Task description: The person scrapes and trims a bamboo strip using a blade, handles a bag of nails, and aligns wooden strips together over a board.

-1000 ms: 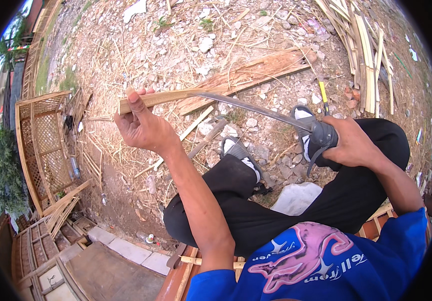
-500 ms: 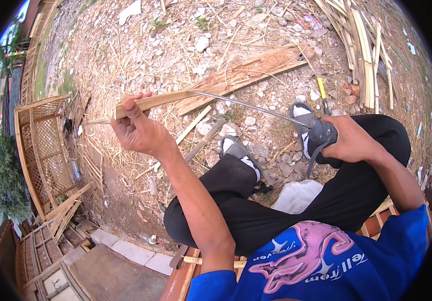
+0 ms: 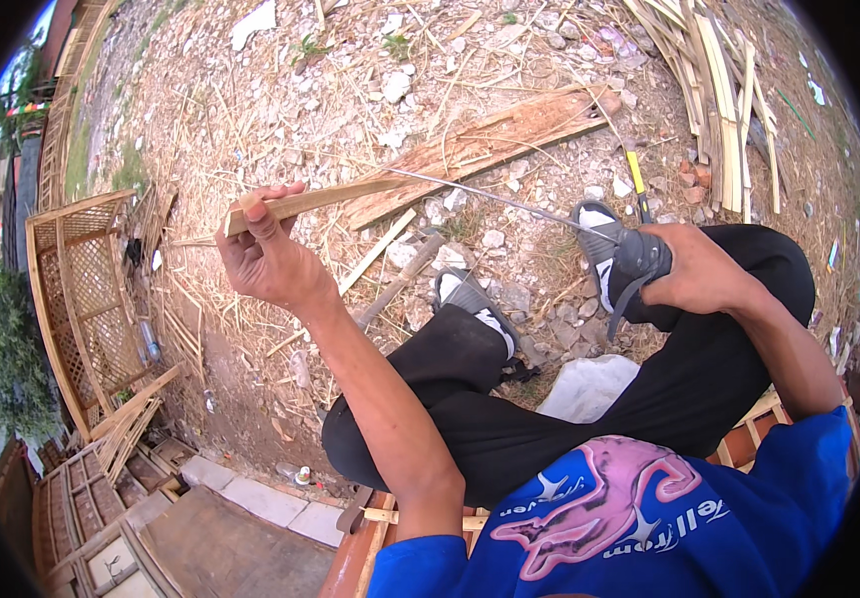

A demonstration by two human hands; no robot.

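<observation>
My left hand (image 3: pixel 275 261) is raised at the left, its thumb and fingers closed round one end of a narrow wooden strip (image 3: pixel 335 196). The strip points right, over the ground. On the right, my right hand (image 3: pixel 701 271) grips the dark, strap-wrapped handle (image 3: pixel 641 259) of a long-bladed knife. Its thin metal blade (image 3: pixel 510 196) is seen nearly edge-on and reaches left toward the strip's free end. The blade's tip shows just beyond that end; whether the two touch, I cannot tell.
A weathered board (image 3: pixel 480 149) lies on stony, straw-strewn ground ahead. Beside my shoe (image 3: pixel 597 239) is a yellow-and-black tool handle (image 3: pixel 637 179). Split wood strips (image 3: pixel 724 110) are piled at the far right. A lattice panel (image 3: pixel 86 299) leans at the left. A white stone (image 3: pixel 589 387) lies between my legs.
The blade has shifted slightly, its tip moving up and right along the strip's free end. Both hands keep their grips and nearly the same places.
</observation>
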